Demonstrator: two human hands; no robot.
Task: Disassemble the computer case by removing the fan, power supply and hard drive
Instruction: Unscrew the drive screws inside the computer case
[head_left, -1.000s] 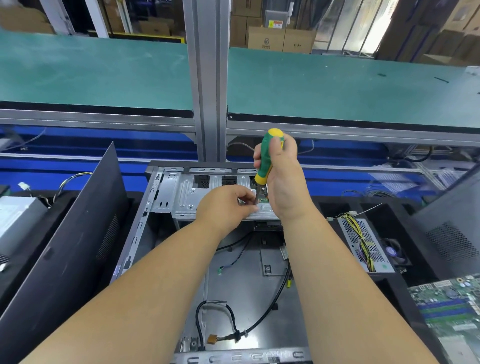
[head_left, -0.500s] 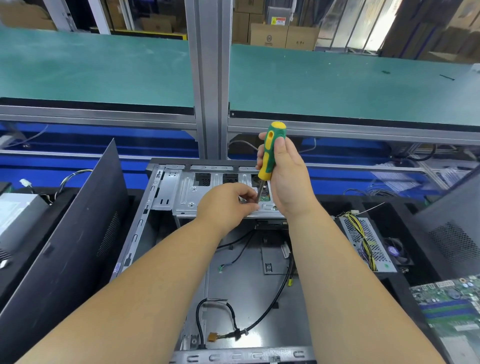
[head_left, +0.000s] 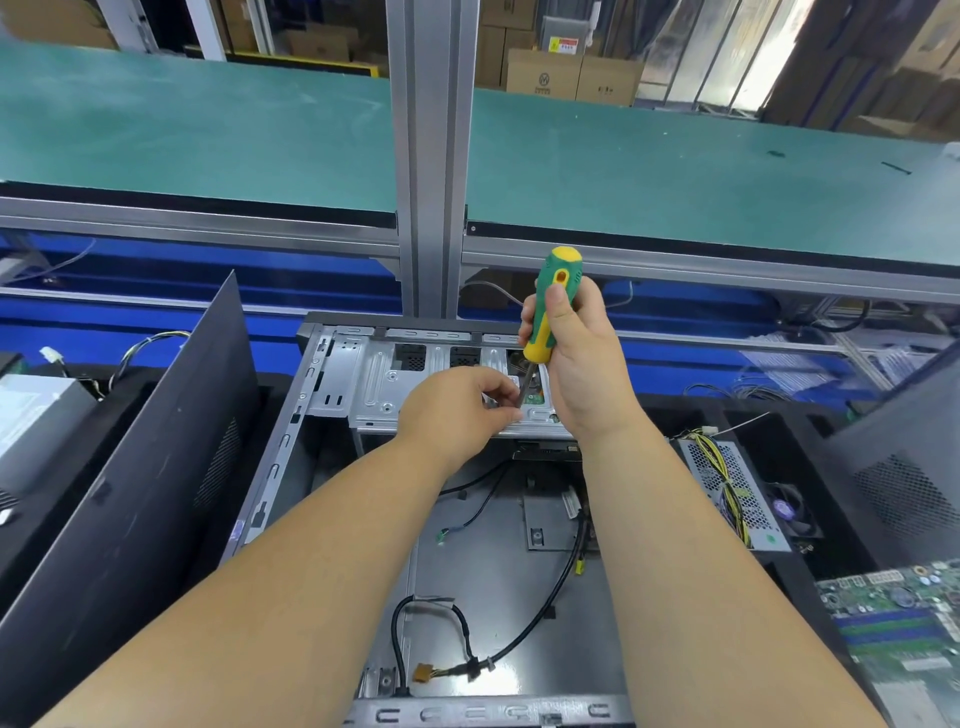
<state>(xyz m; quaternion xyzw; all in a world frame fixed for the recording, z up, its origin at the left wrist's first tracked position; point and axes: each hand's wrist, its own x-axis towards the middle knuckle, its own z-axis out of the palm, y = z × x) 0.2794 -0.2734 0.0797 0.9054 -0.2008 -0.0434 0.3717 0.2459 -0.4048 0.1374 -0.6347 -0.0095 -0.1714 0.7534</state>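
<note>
1. Two hands are working at the far end of our open computer case (head_left: 291, 467).
2. Our right hand (head_left: 582, 364) is gripping the green-and-yellow screwdriver (head_left: 553, 306), tip down on the drive cage (head_left: 374, 384).
3. Our left hand (head_left: 457, 410) is pinching beside the shaft; what it is pinching, we cannot tell.

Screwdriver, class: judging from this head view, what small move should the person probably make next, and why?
Probably keep turning the screwdriver. The right hand grips its handle upright, the tip is down on the drive cage of the computer case, and the left hand pinches beside the tip, seemingly steadying it. The screw itself is hidden.
</note>
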